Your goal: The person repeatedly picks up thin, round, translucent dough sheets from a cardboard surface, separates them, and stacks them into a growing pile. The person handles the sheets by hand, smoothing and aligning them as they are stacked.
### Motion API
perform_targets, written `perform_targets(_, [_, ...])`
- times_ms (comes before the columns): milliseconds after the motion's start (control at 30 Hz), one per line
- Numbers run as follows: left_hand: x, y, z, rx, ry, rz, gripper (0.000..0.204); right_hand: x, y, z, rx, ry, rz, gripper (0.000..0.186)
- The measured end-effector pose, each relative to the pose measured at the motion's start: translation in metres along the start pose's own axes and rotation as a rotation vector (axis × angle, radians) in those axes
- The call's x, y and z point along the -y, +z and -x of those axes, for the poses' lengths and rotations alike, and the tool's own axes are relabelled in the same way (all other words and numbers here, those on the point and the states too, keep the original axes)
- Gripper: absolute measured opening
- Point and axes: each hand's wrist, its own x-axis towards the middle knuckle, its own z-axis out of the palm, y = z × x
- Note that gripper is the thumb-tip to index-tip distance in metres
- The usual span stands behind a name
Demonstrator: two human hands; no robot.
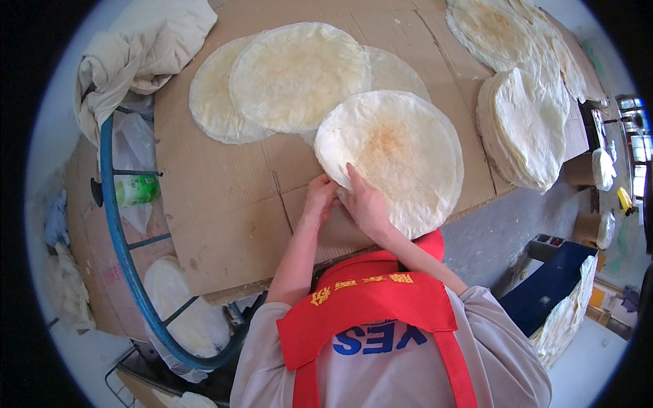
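The left hand (321, 196) and right hand (365, 207), close together, are pinching the near-left edge of a round cream flatbread (408, 160) with browned centre, which is extending over the brown cardboard-topped table (211, 217). Pale overlapping round sheets (299, 75) are lying beyond-left of the flatbread.

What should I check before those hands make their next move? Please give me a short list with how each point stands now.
1. Both hands at the near round: ok; left hand and right hand meet at its lower left edge.
2. Firm grip: cannot tell; some fingertips are hidden.
3. Just one layer between the fingers: cannot tell; a second edge shows along the right.
4. Near round apart from the left rounds: not ok; they overlap in this view.
5. Right stack apart from the near round: ok; cardboard shows between.
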Motion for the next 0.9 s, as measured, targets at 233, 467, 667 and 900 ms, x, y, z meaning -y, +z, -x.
perform_targets(233, [0.014, -0.003, -0.008, -0.095, 0.082, -0.02, 0.017, -0.039, -0.033, -0.032, 0.094, 0.178, -0.034, 0.023])
perform_targets(467, [0.022, -0.025, -0.008, -0.18, 0.146, 0.022, 0.012, -0.015, -0.289, -0.09, -0.128, 0.067, 0.035, 0.022])
perform_targets(667, [0.011, -0.024, -0.002, -0.245, 0.161, -0.029, 0.011, 0.079, -0.345, -0.077, -0.372, -0.188, 0.241, 0.027])
perform_targets(900, [0.02, -0.035, -0.009, -0.223, 0.213, 0.016, 0.015, 0.038, -0.418, -0.121, -0.208, -0.165, 0.186, 0.034])
